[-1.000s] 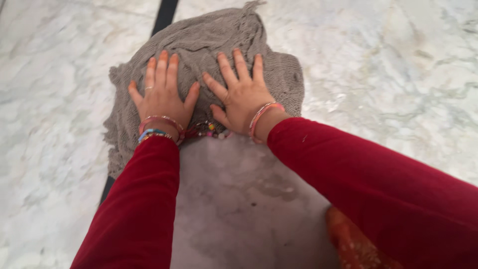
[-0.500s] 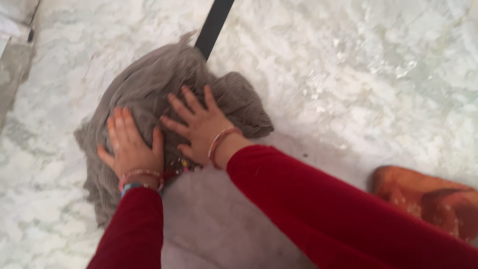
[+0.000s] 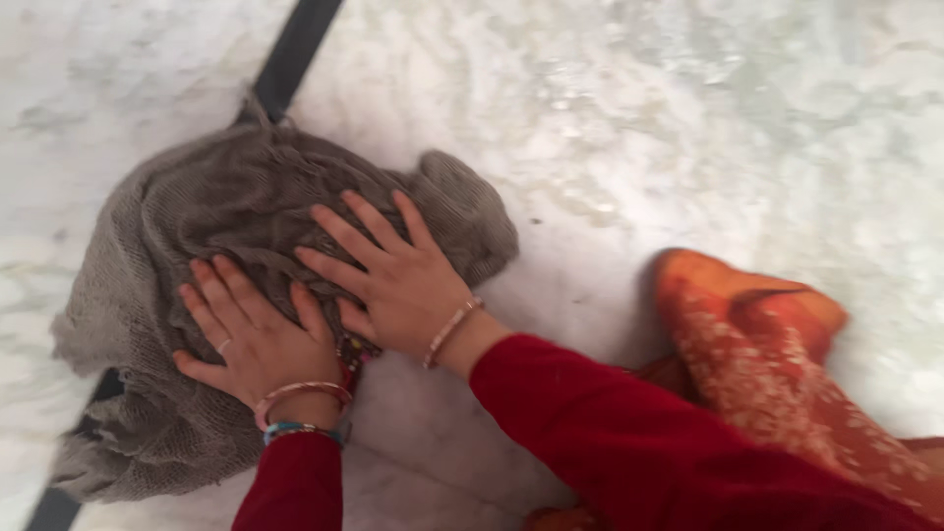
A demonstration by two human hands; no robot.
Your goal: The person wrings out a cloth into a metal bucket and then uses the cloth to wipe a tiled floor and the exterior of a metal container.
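While I swept the cloth [image 3: 187, 295] toward 8 o'clock over the floor [image 3: 688, 147], it bunched up. Left hand [image 3: 258, 339] and right hand [image 3: 393, 280] stay flat, fingers spread, pressing it. Wiped patch sits at 6, orange fabric [image 3: 757, 344] at 3.

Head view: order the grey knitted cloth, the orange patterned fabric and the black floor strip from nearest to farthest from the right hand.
1. Grey knitted cloth, directly under the right hand.
2. Orange patterned fabric, on the floor to its right.
3. Black floor strip, visible beyond the cloth, upper left.
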